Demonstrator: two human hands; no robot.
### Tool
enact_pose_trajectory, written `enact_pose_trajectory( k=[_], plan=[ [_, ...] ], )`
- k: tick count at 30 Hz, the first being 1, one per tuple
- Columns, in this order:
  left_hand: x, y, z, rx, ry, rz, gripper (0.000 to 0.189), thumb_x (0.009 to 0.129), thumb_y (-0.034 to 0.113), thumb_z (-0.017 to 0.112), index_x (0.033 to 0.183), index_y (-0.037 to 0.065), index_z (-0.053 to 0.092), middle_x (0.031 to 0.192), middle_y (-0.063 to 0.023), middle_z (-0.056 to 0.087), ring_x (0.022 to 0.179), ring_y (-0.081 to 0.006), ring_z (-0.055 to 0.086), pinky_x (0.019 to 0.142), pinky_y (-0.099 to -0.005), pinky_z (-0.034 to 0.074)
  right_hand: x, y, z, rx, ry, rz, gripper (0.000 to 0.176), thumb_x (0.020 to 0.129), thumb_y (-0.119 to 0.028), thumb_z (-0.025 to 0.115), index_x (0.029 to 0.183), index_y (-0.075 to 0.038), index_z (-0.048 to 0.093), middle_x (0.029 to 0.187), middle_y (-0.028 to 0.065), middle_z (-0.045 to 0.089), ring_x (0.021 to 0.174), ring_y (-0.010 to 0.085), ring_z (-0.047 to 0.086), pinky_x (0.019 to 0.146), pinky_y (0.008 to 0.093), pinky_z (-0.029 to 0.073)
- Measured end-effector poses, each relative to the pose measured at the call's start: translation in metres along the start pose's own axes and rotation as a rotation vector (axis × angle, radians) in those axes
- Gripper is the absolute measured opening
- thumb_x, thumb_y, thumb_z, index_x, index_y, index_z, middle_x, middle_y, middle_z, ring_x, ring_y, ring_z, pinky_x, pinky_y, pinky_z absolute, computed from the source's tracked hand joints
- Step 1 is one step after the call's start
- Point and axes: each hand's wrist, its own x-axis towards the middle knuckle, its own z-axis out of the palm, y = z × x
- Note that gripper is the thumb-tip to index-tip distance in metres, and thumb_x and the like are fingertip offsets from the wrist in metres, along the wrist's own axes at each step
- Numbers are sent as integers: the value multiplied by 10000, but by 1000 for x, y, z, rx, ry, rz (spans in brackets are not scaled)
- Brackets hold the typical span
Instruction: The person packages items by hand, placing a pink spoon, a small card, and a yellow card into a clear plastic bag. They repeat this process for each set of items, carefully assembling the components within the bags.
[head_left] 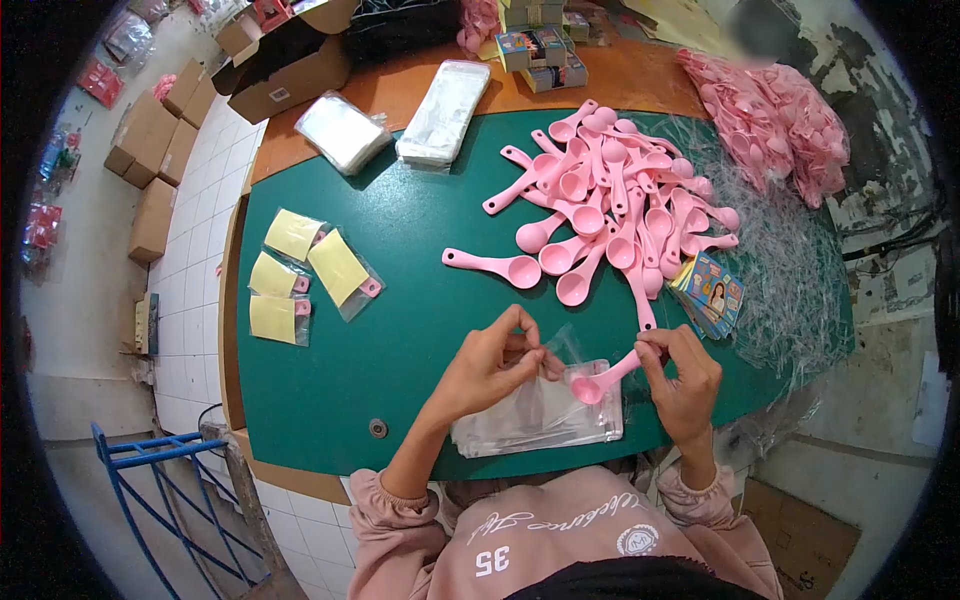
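Observation:
My right hand [686, 382] pinches the handle end of a pink measuring spoon [592, 388], its bowl facing up over a stack of clear plastic bags [530, 425]. Left of it, my left hand [495, 360] has thumb and fingers closed on the edge of a clear plastic bag [566, 345], which lifts above the stack. The bag's mouth is hard to make out. Beyond my hands lies a large heap of pink measuring spoons [610, 180]. Beside the heap, near my right hand, is a stack of printed cards [712, 295].
Several packed bags with yellow cards [340, 268] lie on the green tabletop [390, 350] at left. Two stacks of clear bags [445, 112] sit further back. Bundled cards [545, 60], an open carton [285, 75] and large bags of pink spoons [770, 120] line the far edge.

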Motion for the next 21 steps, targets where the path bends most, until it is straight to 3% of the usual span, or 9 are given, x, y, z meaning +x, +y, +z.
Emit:
enact_pose_trajectory(
  k=[2,5,7,10,18,20,21],
  plan=[
    [1,-4,-3,-133,13,-20,202,849,46,563,932,35,380,880,-147,648,866,-170,622,722,-286,499,0,0,1,3,-12,-10,90,736,-13,648,806,-4,592,649,80,537,553,164,516,501,275,416],
    [1,-5,-2,-216,13,-87,225,840,43,577,959,40,386,886,-147,649,862,-148,616,729,-262,491,-1,2,6,115,146,109,86,772,-27,637,830,9,584,662,58,542,572,111,523,516,230,429],
    [1,-3,0,-225,12,-91,242,834,39,586,987,30,398,883,-136,650,855,-140,613,733,-257,489,0,3,9,456,350,321,90,807,-39,615,861,19,572,700,36,546,610,75,524,533,202,441],
    [2,2,-1,-196,25,-110,282,824,35,596,1050,11,430,887,-117,649,847,-129,607,749,-253,488,3,-3,11,531,406,302,91,823,-39,600,881,22,565,734,28,545,624,69,522,533,199,449],
    [4,-7,7,-185,7,-122,322,825,33,586,1129,-4,486,962,-105,631,883,-122,592,772,-254,484,2,-3,20,469,236,312,111,810,-41,619,884,19,561,727,33,555,627,68,534,538,196,446],
    [5,-6,12,-130,-28,-65,349,827,20,577,1156,-9,466,991,-102,625,908,-138,590,793,-265,481,2,-6,24,454,198,318,114,807,-43,624,879,18,560,724,32,558,637,67,541,540,195,446],
    [4,-4,19,-128,20,27,242,873,94,533,1086,-19,530,907,-70,638,829,-118,590,738,-250,476,2,-9,27,551,169,353,112,804,-44,628,869,16,559,718,31,560,651,67,547,548,195,449]
  ],
)
